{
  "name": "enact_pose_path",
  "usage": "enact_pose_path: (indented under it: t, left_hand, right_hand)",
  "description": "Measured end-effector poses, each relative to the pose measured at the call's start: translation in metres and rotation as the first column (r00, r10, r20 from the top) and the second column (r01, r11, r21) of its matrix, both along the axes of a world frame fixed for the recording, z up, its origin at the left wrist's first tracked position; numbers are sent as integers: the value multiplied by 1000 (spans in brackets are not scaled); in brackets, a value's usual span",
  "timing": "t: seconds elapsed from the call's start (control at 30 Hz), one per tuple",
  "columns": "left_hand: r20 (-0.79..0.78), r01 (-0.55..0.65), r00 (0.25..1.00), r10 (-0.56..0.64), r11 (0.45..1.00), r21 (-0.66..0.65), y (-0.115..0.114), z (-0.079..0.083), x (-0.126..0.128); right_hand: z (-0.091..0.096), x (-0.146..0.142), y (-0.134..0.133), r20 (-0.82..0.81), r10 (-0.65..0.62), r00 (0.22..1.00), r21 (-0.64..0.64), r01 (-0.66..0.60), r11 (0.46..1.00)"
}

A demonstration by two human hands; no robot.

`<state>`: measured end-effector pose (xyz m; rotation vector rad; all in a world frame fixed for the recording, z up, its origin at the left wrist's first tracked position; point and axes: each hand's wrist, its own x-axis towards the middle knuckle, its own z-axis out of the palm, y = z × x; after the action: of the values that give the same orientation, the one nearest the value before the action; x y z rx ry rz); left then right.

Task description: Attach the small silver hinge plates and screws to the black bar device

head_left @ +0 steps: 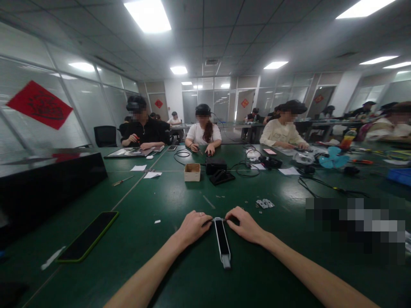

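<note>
Bench log, head view. At 9 o'clock on the green work table (180, 278) lies a smartphone in a green case (87, 236), screen dark. Further out at 10 o'clock is a yellow-handled screwdriver (123, 180), and a scrap of white paper (157, 221) sits nearer my left hand (192, 227). That hand and my right hand (244, 224) are both curled, fingertips closed from either side on the far end of a slim black-and-white housing (221, 239). The housing lies flat at 12 o'clock, close in, pointing toward me, with a metal end piece (226, 261) nearest my body. Step in hand: two-handed hold at that far end. Well ahead at 12 o'clock stand a small cardboard box (192, 172) and a black unit (215, 166) with cables. At 1 o'clock, beyond my right hand, lies a perforated metal plate (265, 203). At 2 o'clock sits a blue fan (334, 157) among black cables (321, 186). Three co-workers (202, 128) sit across the table.
</note>
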<state>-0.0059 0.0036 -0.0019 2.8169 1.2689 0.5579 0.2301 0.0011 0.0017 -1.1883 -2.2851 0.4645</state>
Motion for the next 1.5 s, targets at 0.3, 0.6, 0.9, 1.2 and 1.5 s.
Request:
enact_pose_path:
  t: [0.3, 0.6, 0.9, 1.2, 1.5]
  left_hand:
    - [81, -56, 995, 56, 998, -2, -6, 10, 2]
    - [203, -88, 975, 92, 996, -27, -10, 16, 2]
    - [143, -184, 974, 174, 982, 54, -13, 24, 5]
    - [224, -76, 974, 29, 976, 206, -15, 18, 9]
    - [310, 117, 917, -250, 913, 392, -12, 14, 6]
  right_hand:
    - [6, 9, 6, 9, -16, 1000, 116, 15, 993]
    - [-4, 57, 42, 94, -299, 950, 229, 272, 935]
    - [-17, 70, 54, 302, -372, 878, 210, 319, 924]
    - [-15, 73, 56, 350, -309, 884, 185, 258, 948]
    - [-6, 71, 54, 413, -320, 853, 181, 268, 946]
